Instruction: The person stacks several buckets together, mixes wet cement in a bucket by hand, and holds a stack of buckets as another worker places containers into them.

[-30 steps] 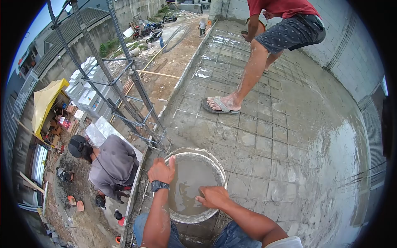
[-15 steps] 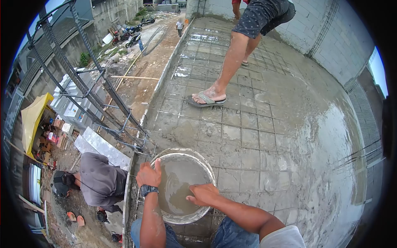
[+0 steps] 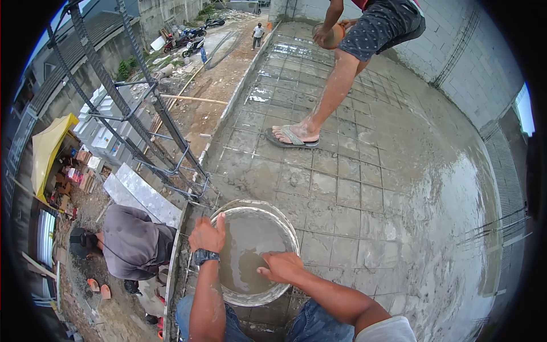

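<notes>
A round bucket point(image 3: 239, 285) with a pale, cement-smeared rim stands in front of me, with murky grey liquid point(image 3: 242, 242) inside. My left hand point(image 3: 207, 235), wearing a dark watch, is closed at the left side of its rim, thumb raised along the edge. My right hand point(image 3: 282, 267) reaches over the right part of the bucket, above the liquid. Its fingers are curled, and their tips and anything in them are hidden. Both my knees, in blue jeans point(image 3: 319, 328), are just below the bucket.
Wet concrete with a rebar grid point(image 3: 336, 182) spreads ahead and right. A co-worker in sandals point(image 3: 293, 137) bends there with a brownish container point(image 3: 330, 36). Left of me, a rebar column point(image 3: 137, 119) rises at the slab edge; beyond the drop, another person point(image 3: 137, 242) works lower down.
The co-worker ahead now shows both hands on a brownish container. The person below has shifted a little. My hands keep nearly the same places at the bucket; the view has tilted slightly.
</notes>
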A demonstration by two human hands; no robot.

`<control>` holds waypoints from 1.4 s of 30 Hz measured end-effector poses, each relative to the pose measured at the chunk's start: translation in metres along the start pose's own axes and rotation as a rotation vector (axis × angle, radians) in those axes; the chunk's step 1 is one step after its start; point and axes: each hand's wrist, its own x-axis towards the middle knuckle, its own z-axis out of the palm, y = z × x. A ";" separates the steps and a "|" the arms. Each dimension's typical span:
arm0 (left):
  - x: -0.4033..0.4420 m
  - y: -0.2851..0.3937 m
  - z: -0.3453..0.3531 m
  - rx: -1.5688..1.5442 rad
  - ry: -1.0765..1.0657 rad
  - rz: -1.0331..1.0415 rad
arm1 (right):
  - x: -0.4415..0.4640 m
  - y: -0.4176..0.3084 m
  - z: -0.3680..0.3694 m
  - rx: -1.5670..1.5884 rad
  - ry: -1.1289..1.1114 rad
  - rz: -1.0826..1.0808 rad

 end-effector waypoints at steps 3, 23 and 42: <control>-0.001 0.000 -0.001 -0.011 -0.005 -0.010 | -0.002 0.001 0.005 0.006 0.083 -0.038; -0.001 -0.001 -0.006 -0.099 -0.029 -0.025 | -0.002 -0.009 -0.004 -0.050 0.034 0.001; -0.002 -0.001 -0.005 -0.088 -0.008 -0.022 | 0.000 -0.009 -0.003 -0.059 -0.004 0.018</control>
